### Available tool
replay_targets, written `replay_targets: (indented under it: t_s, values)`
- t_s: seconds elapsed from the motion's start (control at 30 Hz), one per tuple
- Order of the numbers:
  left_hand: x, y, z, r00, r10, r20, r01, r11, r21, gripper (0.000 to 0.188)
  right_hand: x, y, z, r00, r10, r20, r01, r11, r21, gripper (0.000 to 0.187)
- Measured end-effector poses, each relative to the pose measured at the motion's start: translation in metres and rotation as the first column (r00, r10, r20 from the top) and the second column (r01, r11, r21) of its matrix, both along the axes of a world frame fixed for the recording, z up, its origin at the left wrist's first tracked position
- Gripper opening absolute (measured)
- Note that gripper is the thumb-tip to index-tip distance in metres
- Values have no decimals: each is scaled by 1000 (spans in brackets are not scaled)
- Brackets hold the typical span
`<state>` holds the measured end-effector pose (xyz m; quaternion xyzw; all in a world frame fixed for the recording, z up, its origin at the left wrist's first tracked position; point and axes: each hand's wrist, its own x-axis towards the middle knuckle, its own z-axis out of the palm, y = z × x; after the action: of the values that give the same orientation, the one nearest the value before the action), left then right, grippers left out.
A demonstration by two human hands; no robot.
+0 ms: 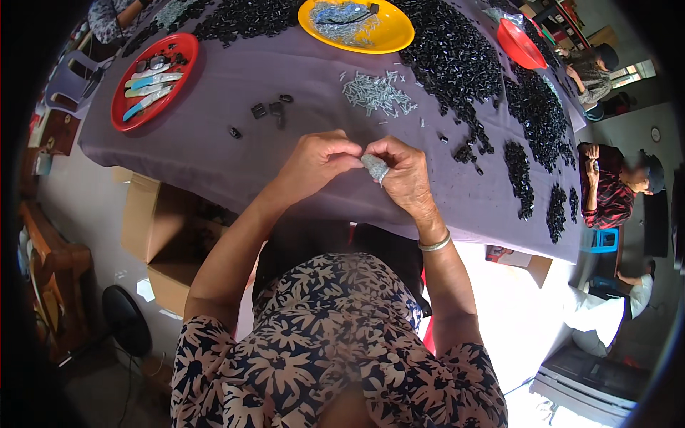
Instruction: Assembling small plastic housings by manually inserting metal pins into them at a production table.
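Note:
My left hand (318, 158) and my right hand (405, 175) meet over the near part of the cloth-covered table, thumbs and fingers pinched together. Whatever lies between the fingertips is too small to make out. A grey-white covering (374, 167), wrapped like a finger sleeve, shows at a finger of the right hand. Just beyond the hands lies a loose heap of small clear pieces (378, 94). Several small black pieces (277, 109) lie apart on the cloth, beyond my left hand.
A red tray (191, 53) with blue-and-white handled tools lies left; a yellow plate (399, 44) of clear pieces lies far. Black pieces (457, 60) heap across the right, near a red bowl (521, 50). A cardboard box (139, 221) stands below left. Other people sit along the right.

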<state>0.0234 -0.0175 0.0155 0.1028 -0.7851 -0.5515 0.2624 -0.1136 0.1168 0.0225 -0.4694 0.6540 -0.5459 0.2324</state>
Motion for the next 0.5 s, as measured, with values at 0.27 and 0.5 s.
replay_targets:
  t_s: [0.27, 0.5]
  values:
    - [-1, 0, -4, 996, -74, 53, 81, 984, -157, 17, -10, 4, 11, 979, 129, -156, -106, 983, 147, 7]
    - [0, 0, -12, 978, 184, 99, -119, 879, -463, 12, -44, -19, 33, 908, 78, -411, -38, 994, 105, 8]
